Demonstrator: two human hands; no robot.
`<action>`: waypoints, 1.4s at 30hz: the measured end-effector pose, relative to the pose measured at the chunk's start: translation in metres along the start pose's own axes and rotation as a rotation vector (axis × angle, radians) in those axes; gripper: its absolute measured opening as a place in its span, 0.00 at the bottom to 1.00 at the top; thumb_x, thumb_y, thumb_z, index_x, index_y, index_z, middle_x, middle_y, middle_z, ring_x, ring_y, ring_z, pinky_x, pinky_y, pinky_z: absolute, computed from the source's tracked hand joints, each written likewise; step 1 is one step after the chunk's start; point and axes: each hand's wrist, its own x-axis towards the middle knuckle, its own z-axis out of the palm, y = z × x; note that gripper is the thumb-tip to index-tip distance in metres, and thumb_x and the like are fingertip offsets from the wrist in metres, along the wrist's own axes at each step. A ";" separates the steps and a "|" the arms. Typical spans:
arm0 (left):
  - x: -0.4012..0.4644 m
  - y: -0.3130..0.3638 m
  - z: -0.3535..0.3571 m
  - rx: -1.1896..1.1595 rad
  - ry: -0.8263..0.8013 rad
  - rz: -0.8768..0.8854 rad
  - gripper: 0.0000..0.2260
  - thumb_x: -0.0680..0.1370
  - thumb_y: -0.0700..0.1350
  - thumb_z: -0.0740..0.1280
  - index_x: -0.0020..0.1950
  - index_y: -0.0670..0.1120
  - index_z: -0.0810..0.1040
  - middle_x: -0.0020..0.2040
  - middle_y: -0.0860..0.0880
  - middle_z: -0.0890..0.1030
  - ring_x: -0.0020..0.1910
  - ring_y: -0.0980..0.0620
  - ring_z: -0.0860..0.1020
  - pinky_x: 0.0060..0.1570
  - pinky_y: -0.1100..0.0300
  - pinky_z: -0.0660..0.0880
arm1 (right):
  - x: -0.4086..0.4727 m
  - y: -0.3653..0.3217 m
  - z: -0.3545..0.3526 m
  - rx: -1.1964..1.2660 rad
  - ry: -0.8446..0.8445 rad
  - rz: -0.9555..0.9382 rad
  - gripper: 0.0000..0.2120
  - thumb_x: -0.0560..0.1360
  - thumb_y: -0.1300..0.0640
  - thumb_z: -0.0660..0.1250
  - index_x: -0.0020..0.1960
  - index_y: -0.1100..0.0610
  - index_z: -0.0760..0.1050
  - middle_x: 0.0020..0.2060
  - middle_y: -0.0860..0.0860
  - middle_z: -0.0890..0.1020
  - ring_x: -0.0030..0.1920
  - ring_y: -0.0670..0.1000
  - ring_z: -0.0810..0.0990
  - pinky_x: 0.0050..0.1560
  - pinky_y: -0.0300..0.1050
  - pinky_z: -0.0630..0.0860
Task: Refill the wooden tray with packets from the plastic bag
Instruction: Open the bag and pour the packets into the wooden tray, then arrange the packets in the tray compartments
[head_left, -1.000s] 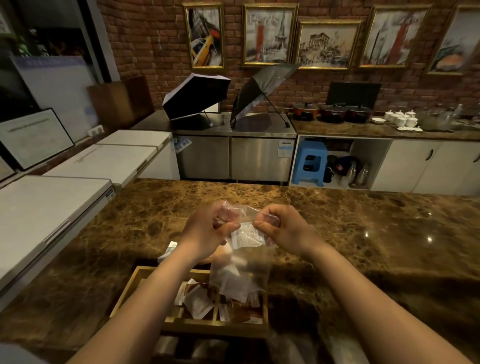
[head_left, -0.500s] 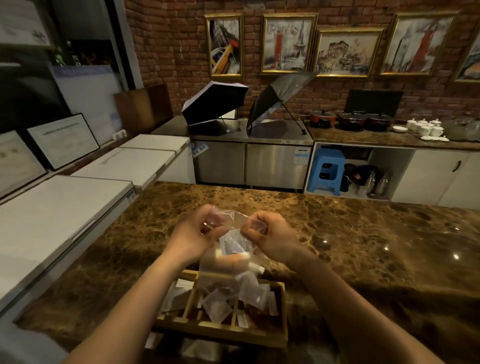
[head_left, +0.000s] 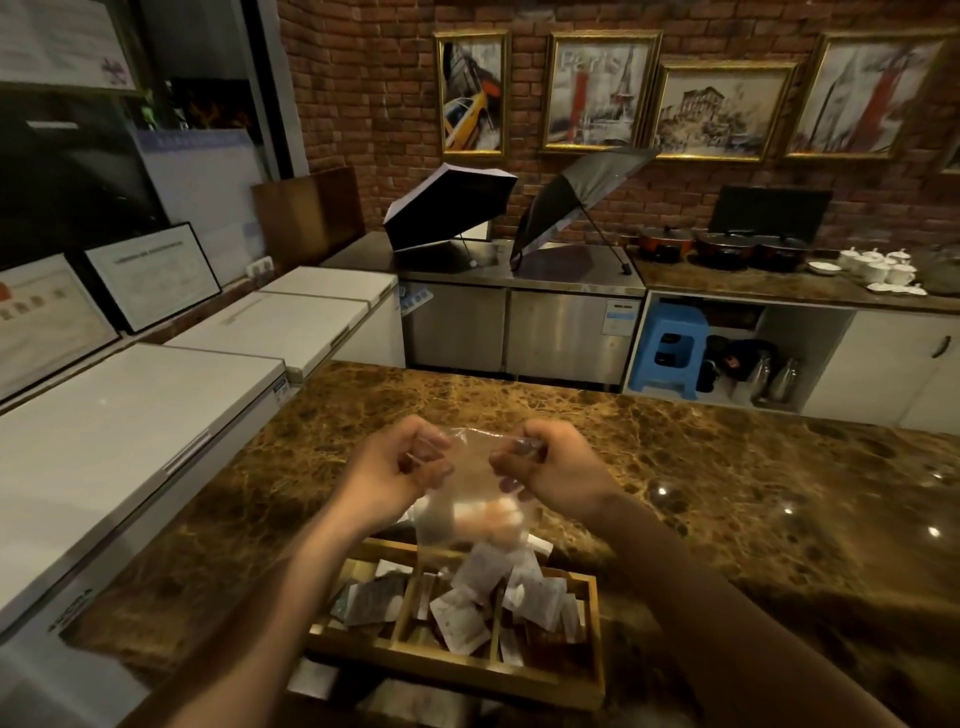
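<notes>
A clear plastic bag (head_left: 470, 488) hangs upside down over the wooden tray (head_left: 447, 662). My left hand (head_left: 392, 470) pinches its upper left corner and my right hand (head_left: 550, 467) pinches its upper right corner. White packets (head_left: 485, 577) spill from the bag's lower mouth into the tray's middle and right compartments, where several lie in a heap. Darker packets (head_left: 371, 603) fill the tray's left compartment. The tray sits on the brown marble counter (head_left: 727, 493) near its front edge, between my forearms.
White chest freezers (head_left: 130, 415) run along the left of the counter. Beyond it stand a steel cabinet (head_left: 519, 322) with two open umbrellas, a blue stool (head_left: 670, 348), pots and white cups on a back counter. A few white packets lie below the tray's front edge.
The bag has emptied downward: packets that sat high in it now lie in the tray or hang at its mouth. My hands have spread apart a little, and the view has shifted right.
</notes>
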 end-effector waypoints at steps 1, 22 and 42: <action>0.002 0.003 -0.001 -0.009 0.004 0.005 0.09 0.76 0.40 0.74 0.52 0.51 0.80 0.46 0.50 0.86 0.41 0.55 0.86 0.42 0.54 0.83 | 0.000 -0.002 -0.003 0.008 0.012 -0.004 0.08 0.78 0.59 0.71 0.52 0.64 0.78 0.45 0.58 0.87 0.44 0.56 0.87 0.43 0.55 0.84; 0.015 0.018 0.019 -0.078 -0.036 -0.053 0.20 0.74 0.39 0.77 0.62 0.54 0.78 0.43 0.50 0.86 0.44 0.53 0.85 0.47 0.49 0.85 | -0.020 0.009 -0.036 0.336 0.191 0.033 0.08 0.80 0.56 0.69 0.54 0.60 0.80 0.44 0.59 0.87 0.41 0.57 0.88 0.40 0.49 0.83; 0.025 0.027 0.078 -0.249 0.003 -0.167 0.17 0.78 0.41 0.73 0.62 0.54 0.74 0.52 0.49 0.84 0.40 0.51 0.87 0.43 0.50 0.86 | -0.043 0.086 -0.093 0.322 0.343 0.388 0.17 0.76 0.69 0.71 0.60 0.54 0.74 0.48 0.59 0.85 0.38 0.53 0.85 0.31 0.44 0.81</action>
